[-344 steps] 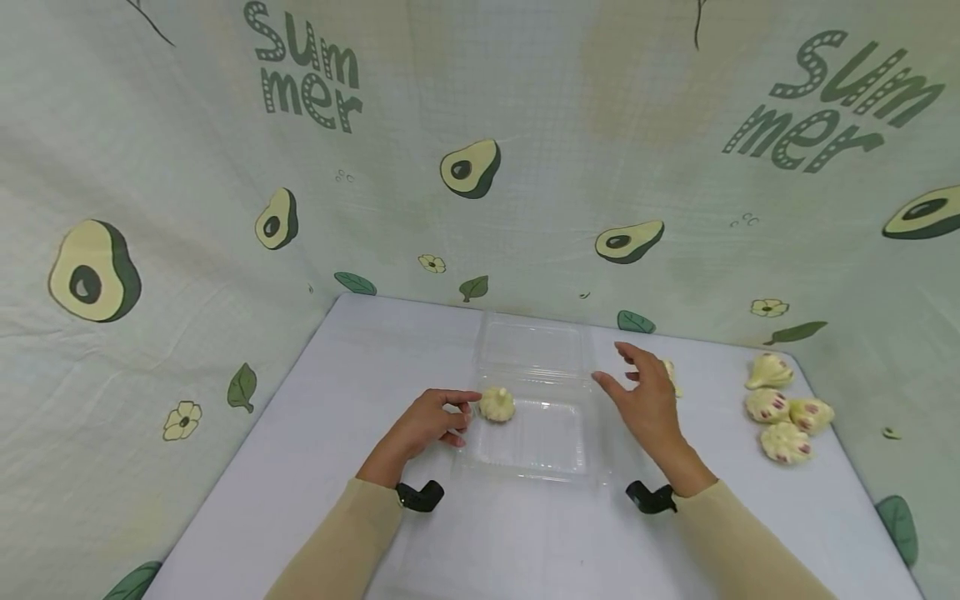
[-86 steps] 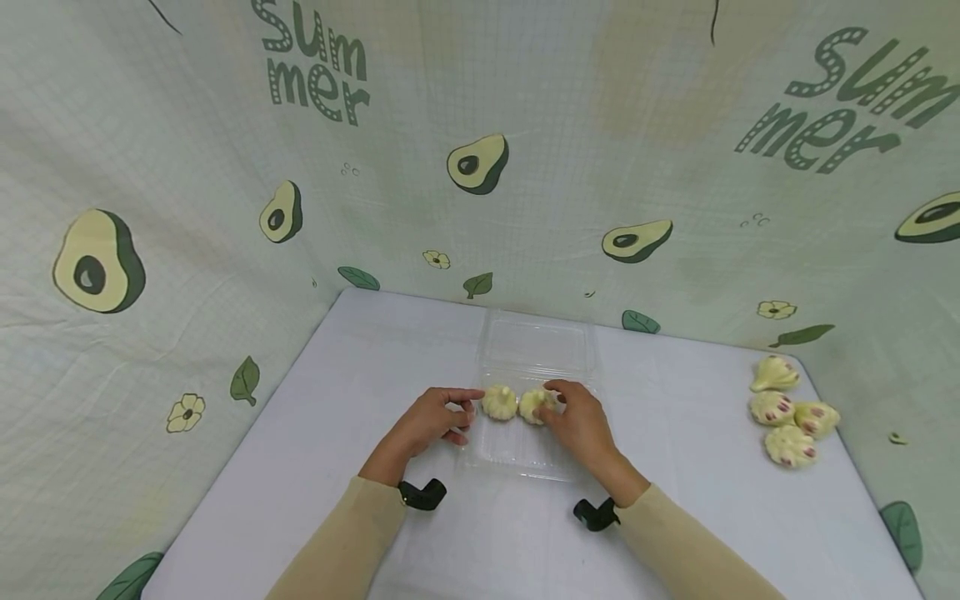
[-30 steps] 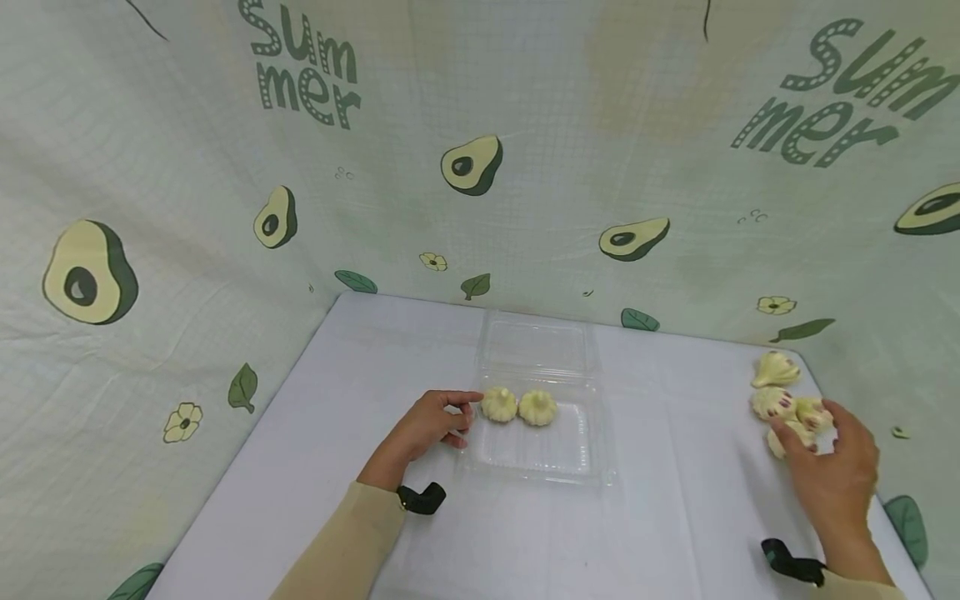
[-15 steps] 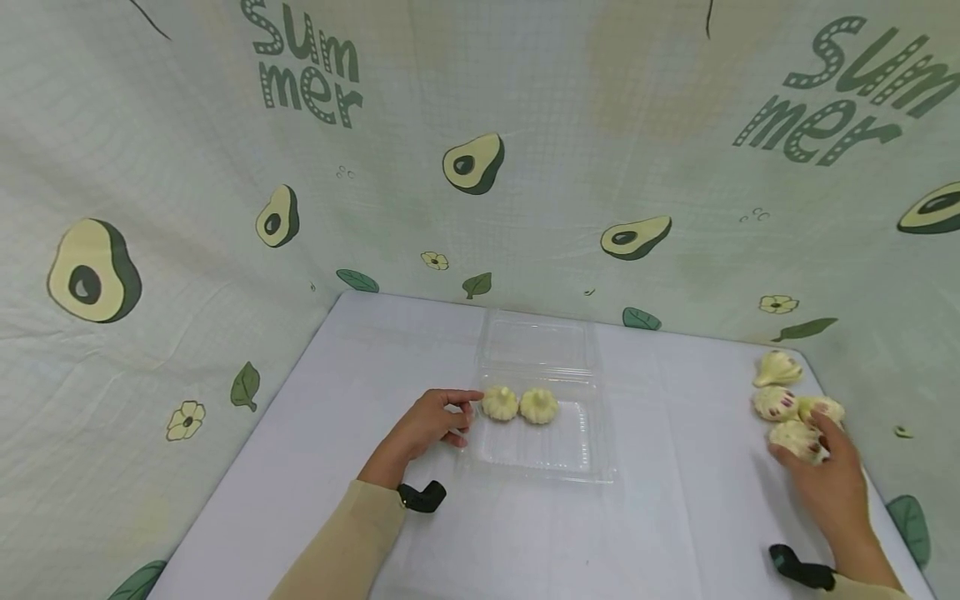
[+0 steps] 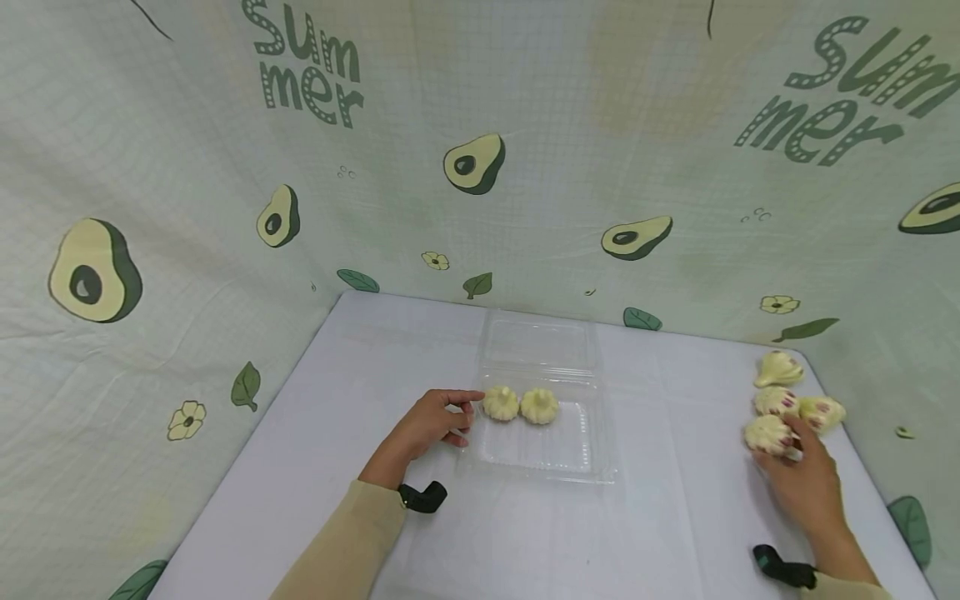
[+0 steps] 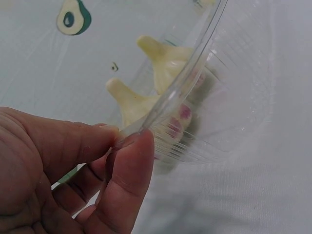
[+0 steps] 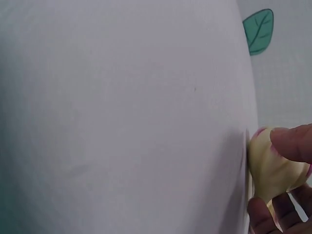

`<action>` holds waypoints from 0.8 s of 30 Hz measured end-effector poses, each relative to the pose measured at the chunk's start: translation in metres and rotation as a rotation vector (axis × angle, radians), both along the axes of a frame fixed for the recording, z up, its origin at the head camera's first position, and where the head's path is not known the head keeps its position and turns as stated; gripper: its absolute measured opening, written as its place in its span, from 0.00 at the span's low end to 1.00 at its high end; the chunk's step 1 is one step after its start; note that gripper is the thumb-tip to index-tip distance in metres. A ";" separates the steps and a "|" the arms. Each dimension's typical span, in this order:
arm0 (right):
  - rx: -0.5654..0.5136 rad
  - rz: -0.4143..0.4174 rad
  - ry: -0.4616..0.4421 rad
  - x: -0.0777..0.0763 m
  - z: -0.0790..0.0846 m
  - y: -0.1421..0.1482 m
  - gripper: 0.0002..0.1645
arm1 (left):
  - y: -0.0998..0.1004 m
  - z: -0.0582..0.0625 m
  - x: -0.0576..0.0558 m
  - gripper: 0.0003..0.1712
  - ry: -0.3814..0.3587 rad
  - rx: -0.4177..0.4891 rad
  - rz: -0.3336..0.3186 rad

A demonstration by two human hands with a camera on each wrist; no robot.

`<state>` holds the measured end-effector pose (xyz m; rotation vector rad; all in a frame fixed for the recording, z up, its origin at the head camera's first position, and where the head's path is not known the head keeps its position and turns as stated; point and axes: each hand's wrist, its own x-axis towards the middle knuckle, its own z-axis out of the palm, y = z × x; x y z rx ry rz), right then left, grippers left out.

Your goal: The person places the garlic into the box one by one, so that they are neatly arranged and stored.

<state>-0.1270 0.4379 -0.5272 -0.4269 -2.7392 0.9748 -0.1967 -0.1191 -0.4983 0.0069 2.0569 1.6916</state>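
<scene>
The left hand [image 5: 427,423] pinches the rim of a clear plastic box [image 5: 532,454] between thumb and finger, at the box's left side; the left wrist view shows the thumb pressed to the thin edge. The box is open, its lid [image 5: 536,343] laid back on the far side. Inside, along the back, sit two garlic bulbs side by side, the left bulb [image 5: 500,403] nearest that hand and the second bulb [image 5: 539,406] close against it (whether they touch, I cannot tell). Their stems point up, and purple patches show through the plastic in the left wrist view.

Well off to the right, the right hand [image 5: 804,482] has its thumb and fingers curled round another bulb [image 5: 768,435]. Just behind this one lie three more: a purple-marked bulb [image 5: 776,401], a yellowish bulb [image 5: 822,412] to its right, and a tipped bulb [image 5: 778,367] at the back, near the corner of the white table [image 5: 660,517]. Avocados and leaves pattern the curtain [image 5: 540,242] beyond.
</scene>
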 end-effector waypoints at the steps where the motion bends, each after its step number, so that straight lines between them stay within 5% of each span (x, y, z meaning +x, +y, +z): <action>1: 0.016 0.001 -0.003 -0.001 0.000 -0.002 0.46 | 0.000 0.000 0.000 0.25 -0.001 0.000 0.000; 16: -0.019 -0.040 -0.005 -0.012 -0.002 -0.024 0.40 | 0.001 0.001 0.001 0.25 -0.008 0.003 0.012; 24: -0.033 0.019 -0.049 -0.012 -0.005 -0.025 0.43 | 0.000 0.000 0.001 0.25 -0.013 0.003 0.013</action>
